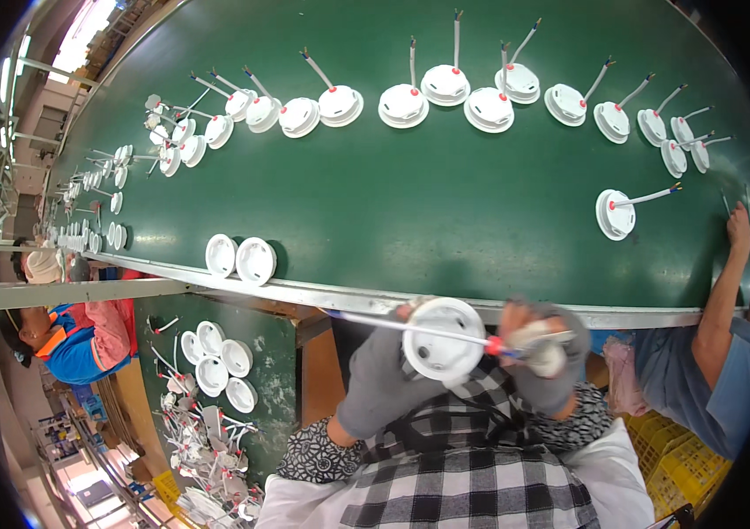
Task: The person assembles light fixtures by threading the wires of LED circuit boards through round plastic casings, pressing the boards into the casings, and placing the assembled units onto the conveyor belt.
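Observation:
Both my hands wear grey gloves with bare fingertips and are held over my lap at the belt's near edge. In my left hand [384,375] is a white round plastic cover [441,360], its open face turned up. A white cable [393,325] crosses in front of the cover, with a red grommet [493,346] at its right end. Just right of the grommet, my right hand [560,353] is closed around a small white part [541,346] joined to the cable by wires. Motion blurs that hand and the part's shape.
The green conveyor belt [349,203] carries several white round fixtures [341,106] with upright cables. Two empty covers [256,262] lie near its metal edge [322,295]. On a left side table [260,339] are covers and piled cabled parts [207,450]. Co-workers sit left and right; yellow crates [683,454] stand right.

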